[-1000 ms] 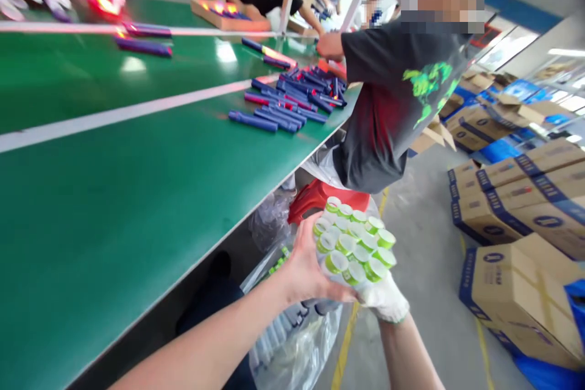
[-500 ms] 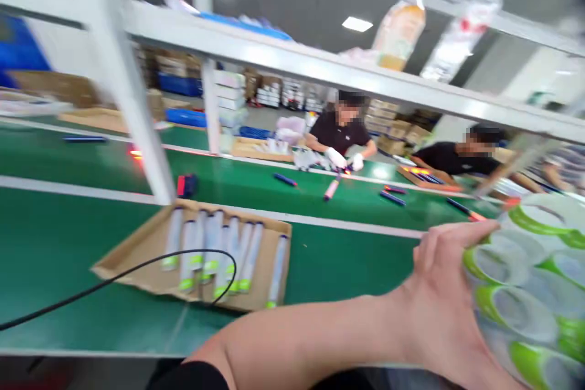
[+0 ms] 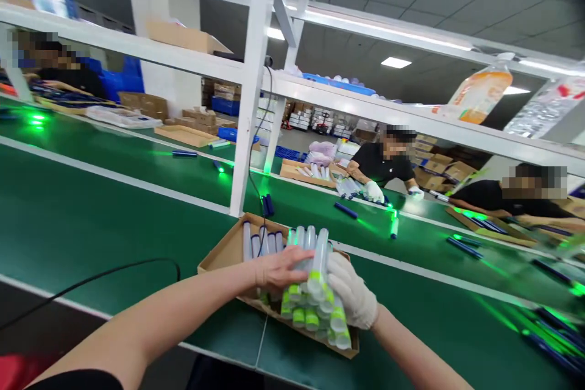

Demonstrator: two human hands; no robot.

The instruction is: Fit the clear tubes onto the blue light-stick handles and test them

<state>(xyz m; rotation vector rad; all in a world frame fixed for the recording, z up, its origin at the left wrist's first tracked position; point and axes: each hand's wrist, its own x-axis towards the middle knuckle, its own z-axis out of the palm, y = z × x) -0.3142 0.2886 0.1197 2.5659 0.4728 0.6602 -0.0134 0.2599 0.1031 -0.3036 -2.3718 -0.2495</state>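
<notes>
Lowered since last frame: clear tube bundle [image 3: 309, 268] now over near corner of cardboard tray [image 3: 218, 261], green caps downward, long axis tilted up and away. Bare left hand [image 3: 278, 271] spread across top, gloved right hand [image 3: 351, 291] pressing its side.

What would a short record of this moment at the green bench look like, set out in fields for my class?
left hand: bare, on a bundle of clear tubes with lime-green ends
right hand: white-gloved, against the bundle's right side
beneath: cardboard tray holding more tubes
surface: green belt
opposite: co-worker in a black shirt, gloved
</notes>
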